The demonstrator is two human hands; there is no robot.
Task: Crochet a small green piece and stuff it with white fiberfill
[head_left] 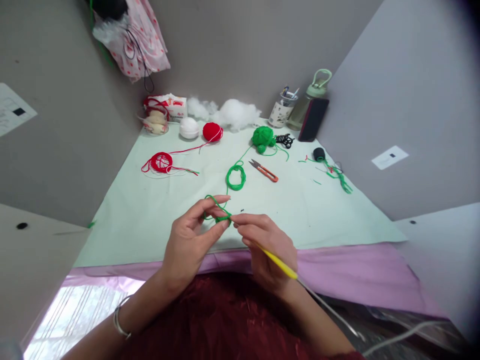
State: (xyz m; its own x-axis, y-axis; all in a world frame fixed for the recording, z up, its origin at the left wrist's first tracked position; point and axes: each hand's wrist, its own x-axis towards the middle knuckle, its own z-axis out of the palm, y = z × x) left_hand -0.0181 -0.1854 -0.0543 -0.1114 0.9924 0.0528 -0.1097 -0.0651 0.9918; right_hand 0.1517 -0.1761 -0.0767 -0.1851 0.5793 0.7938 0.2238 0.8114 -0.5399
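Observation:
Near the table's front edge, my left hand (193, 232) pinches a small piece of green crochet (223, 218) between thumb and fingers, with green yarn looped over the fingers. My right hand (268, 245) is closed on a crochet hook (279, 263) with a yellow handle; its tip meets the crochet piece, though the fingers hide it. From the piece, the yarn runs up to a loose green coil (236, 177) and on to a green crocheted turtle-like shape (263, 137). Orange-handled thread snips (264, 171) lie right of the coil.
Red yarn ball (212, 132), white yarn ball (188, 128) and red coil (161, 162) lie at left. White stuffing (238, 114) sits along the back wall. A pen cup (282, 110), bottle (300, 112) and phone (314, 120) stand back right. Green yarn scraps (341, 180) lie at right.

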